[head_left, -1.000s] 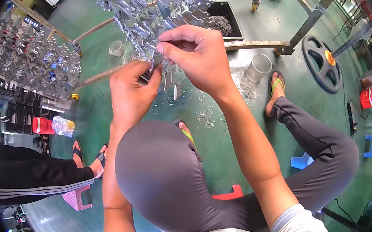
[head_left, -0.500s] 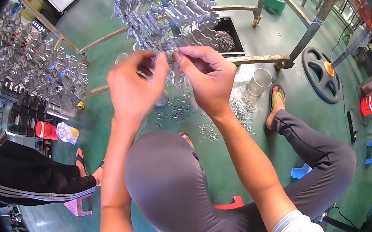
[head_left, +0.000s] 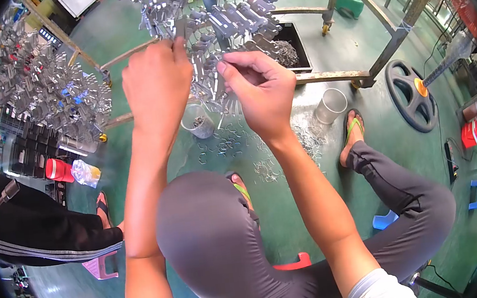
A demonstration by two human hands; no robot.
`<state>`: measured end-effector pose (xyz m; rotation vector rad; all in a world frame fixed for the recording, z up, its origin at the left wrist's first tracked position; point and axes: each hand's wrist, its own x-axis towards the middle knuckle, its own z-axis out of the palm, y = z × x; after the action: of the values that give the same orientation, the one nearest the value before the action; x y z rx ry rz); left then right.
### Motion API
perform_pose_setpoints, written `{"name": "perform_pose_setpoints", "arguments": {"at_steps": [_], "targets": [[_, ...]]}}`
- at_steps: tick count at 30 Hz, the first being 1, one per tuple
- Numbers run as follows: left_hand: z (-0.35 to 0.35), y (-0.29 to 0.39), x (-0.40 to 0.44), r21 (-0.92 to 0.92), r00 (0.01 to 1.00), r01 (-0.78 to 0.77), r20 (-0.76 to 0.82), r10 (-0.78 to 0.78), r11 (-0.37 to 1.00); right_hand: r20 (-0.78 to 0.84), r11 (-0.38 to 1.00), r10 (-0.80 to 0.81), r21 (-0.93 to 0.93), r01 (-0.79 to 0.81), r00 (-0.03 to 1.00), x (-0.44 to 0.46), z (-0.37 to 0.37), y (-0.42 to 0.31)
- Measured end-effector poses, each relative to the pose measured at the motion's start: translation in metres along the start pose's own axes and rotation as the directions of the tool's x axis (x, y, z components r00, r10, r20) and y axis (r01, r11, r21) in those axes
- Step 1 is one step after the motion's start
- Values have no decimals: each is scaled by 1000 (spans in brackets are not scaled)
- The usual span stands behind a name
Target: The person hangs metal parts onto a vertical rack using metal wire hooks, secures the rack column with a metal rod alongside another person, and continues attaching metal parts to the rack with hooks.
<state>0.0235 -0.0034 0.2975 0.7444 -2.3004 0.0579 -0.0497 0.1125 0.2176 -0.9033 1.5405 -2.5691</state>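
A tall rack hung with rows of shiny bent metal brackets (head_left: 236,18) stands in front of me. My left hand (head_left: 157,83) is raised to its left side, fingers closed on a flat metal bracket (head_left: 180,28); the fingertips are partly hidden behind the hand. Lower and to the right, my right hand (head_left: 263,82) has thumb and forefinger pinched together beside the hanging parts. Whatever small piece it holds is too small to make out. Wire hooks (head_left: 228,138) lie scattered on the floor below both hands.
Clear plastic tubs (head_left: 331,106) stand near the hooks, one holding small metal bits. Behind is a black crate (head_left: 298,49) of metal pieces inside a wheeled frame (head_left: 329,75). A second loaded rack (head_left: 45,82) and another person's leg (head_left: 42,219) are at left.
My left hand has moved up and left, away from my right hand, to a bracket on the rack. My right hand has shifted slightly left and stays pinched.
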Motion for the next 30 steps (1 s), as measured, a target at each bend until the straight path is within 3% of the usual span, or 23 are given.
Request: {"name": "perform_pose_setpoints", "arguments": {"at_steps": [9,12,15,23,27,30], "targets": [[-14,-4,-18,9,985,-78,-152,78,997,55,998,-9,-62,13,998,8,8,-2],[-21,0,-24,-143,990,-66,-134,46,987,56,997,-17,-70,21,998,6,8,-9],[-23,5,-32,-395,997,47,-44,-70,918,55,999,-26,-42,28,998,1,7,-12],[-24,10,-41,-589,995,91,20,-98,803,81,990,-111,-83,118,991,-2,3,-7],[-20,6,-45,-651,995,98,44,-92,752,265,968,-130,-177,181,956,10,-12,-4],[-12,-1,-55,-821,978,208,171,-120,532,325,959,-133,-197,204,936,19,-17,-11]]}}
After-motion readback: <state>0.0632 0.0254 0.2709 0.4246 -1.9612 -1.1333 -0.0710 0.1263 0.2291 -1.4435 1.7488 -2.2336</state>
